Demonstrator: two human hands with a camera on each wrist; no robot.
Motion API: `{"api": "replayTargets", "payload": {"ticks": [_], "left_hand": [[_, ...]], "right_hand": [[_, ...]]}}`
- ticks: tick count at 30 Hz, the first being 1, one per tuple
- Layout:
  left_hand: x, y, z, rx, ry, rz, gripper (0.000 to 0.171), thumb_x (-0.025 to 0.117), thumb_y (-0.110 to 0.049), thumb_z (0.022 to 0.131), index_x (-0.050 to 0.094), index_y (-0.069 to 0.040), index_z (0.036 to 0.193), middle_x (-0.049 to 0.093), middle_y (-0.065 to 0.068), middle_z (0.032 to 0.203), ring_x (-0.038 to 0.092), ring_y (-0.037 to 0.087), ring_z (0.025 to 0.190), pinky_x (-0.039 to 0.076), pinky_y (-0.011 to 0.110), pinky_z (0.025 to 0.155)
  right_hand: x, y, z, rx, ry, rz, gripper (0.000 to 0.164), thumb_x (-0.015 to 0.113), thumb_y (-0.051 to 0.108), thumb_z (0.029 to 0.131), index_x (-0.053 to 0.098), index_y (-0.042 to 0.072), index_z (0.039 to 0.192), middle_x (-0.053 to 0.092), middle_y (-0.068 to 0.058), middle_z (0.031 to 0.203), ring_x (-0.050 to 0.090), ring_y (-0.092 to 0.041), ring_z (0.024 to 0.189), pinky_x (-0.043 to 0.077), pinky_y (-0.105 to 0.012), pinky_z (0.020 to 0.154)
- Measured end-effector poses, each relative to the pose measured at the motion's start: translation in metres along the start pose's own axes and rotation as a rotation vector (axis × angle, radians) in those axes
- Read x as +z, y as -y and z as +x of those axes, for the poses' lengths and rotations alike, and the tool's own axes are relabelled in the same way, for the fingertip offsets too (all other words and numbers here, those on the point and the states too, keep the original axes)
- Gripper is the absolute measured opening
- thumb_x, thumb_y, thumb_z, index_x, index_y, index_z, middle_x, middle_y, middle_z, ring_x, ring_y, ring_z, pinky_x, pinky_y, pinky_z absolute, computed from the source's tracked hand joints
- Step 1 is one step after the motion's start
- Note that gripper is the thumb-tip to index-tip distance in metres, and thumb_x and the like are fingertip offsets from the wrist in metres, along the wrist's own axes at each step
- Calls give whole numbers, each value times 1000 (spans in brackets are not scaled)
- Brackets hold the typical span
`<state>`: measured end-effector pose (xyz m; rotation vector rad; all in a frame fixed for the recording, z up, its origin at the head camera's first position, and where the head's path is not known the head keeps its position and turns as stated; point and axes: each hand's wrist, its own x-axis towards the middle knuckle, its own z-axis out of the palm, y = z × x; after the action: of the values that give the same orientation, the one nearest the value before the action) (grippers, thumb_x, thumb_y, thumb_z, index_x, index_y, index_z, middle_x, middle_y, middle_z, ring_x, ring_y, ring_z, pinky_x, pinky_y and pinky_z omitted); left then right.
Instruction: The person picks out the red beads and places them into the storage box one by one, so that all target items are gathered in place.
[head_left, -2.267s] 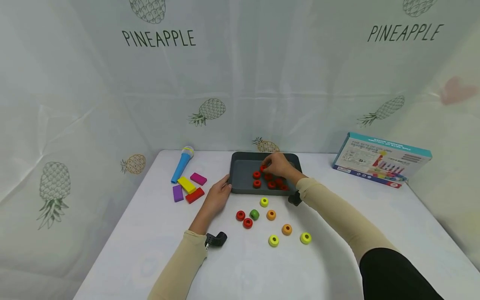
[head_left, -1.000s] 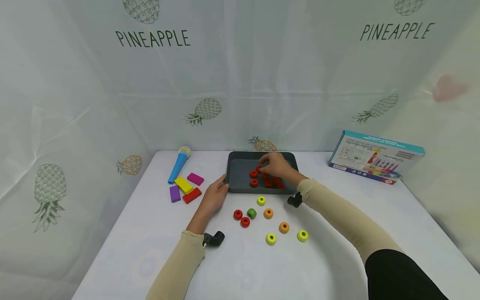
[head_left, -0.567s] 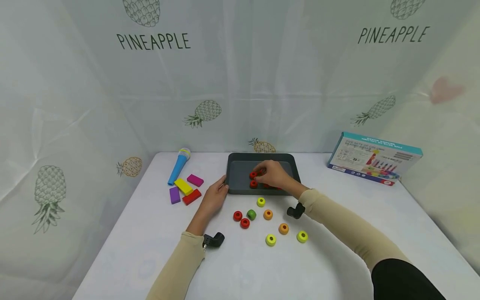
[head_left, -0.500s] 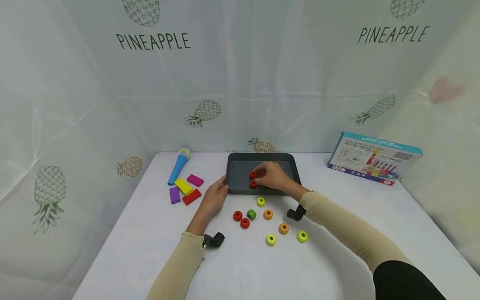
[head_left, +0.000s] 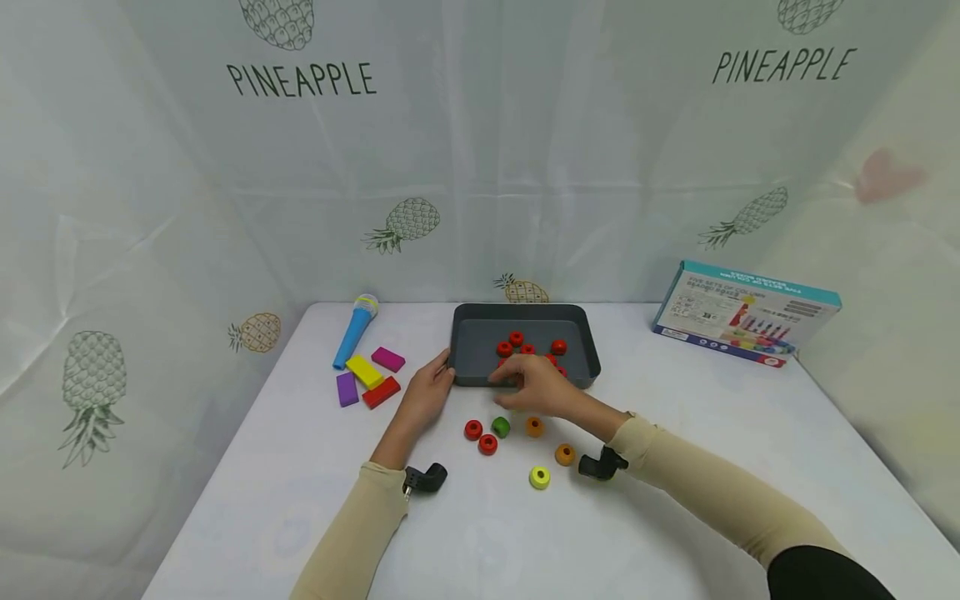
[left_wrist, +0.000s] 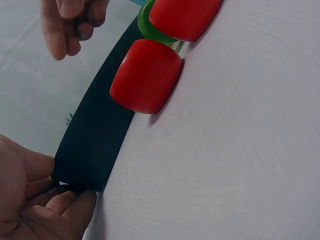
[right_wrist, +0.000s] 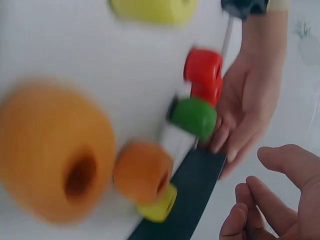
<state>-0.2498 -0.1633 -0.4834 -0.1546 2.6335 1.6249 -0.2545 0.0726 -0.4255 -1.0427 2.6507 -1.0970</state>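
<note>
My left hand (head_left: 427, 393) holds the left edge of a dark grey tray (head_left: 474, 333). In the left wrist view, the thumb and fingers pinch the tray's corner (left_wrist: 82, 170). Several red beads (head_left: 558, 347) lie in the tray. My right hand (head_left: 534, 385) hovers over the tray's near edge, hiding some beads. Thumb and fingers stand apart with nothing between them in the right wrist view. Near it on the table are a green bead (head_left: 500, 427), two red beads (head_left: 487, 444), two orange beads (head_left: 565, 454) and a yellow bead (head_left: 539, 477). Another yellow bead (right_wrist: 160, 204) sits beside the tray.
Left of the tray lie a blue toy microphone (head_left: 355, 333) and purple, yellow, magenta and red blocks (head_left: 366, 372). A printed toy box (head_left: 742, 315) rests at the right back. Behind the white table (head_left: 480, 542) hangs a pineapple-print curtain (head_left: 600, 167).
My right hand has left the red beads and moved toward the tray's near edge. Its sleeve and wrist camera have shifted toward me. The left hand stays on the tray.
</note>
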Motion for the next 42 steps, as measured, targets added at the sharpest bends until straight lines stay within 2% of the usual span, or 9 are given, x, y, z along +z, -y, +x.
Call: {"api": "replayTargets", "payload": {"ticks": [6, 11, 21, 31, 42], "left_hand": [[0, 0, -1, -4, 1, 2, 55, 52, -34, 106, 36, -31, 158, 42, 1, 161, 38, 25, 150, 36, 48, 120], [0, 0, -2, 4, 4, 13, 55, 52, -34, 106, 36, -31, 158, 42, 1, 161, 38, 25, 150, 35, 48, 120], [-1, -1, -3, 17, 6, 12, 54, 51, -34, 106, 37, -30, 158, 42, 1, 161, 39, 24, 150, 35, 47, 120], [-1, 1, -2, 8, 8, 1, 54, 50, -34, 106, 36, -31, 158, 41, 2, 162, 38, 25, 150, 35, 49, 120], [-1, 2, -2, 7, 12, 4, 54, 50, -33, 106, 35, -32, 158, 39, 2, 163, 37, 27, 151, 35, 50, 120]], "right_hand": [[13, 11, -15, -66, 57, 17, 31, 82, 14, 83, 76, 4, 112, 74, -12, 108, 63, -31, 91, 52, -21, 71], [21, 14, -23, -99, 97, 12, 30, 82, 14, 83, 77, 7, 112, 74, -7, 105, 64, -24, 91, 54, -22, 73], [35, 16, -34, -77, 128, 34, 27, 81, 10, 81, 79, 9, 108, 76, -3, 103, 66, -19, 94, 58, -29, 83], [41, 17, -36, -93, 172, -79, 28, 82, 13, 83, 78, 9, 110, 73, 1, 106, 64, -10, 100, 55, -27, 92], [45, 13, -36, -140, 147, -133, 24, 81, 12, 83, 79, 10, 106, 74, 2, 101, 64, -7, 97, 54, -29, 93]]}}
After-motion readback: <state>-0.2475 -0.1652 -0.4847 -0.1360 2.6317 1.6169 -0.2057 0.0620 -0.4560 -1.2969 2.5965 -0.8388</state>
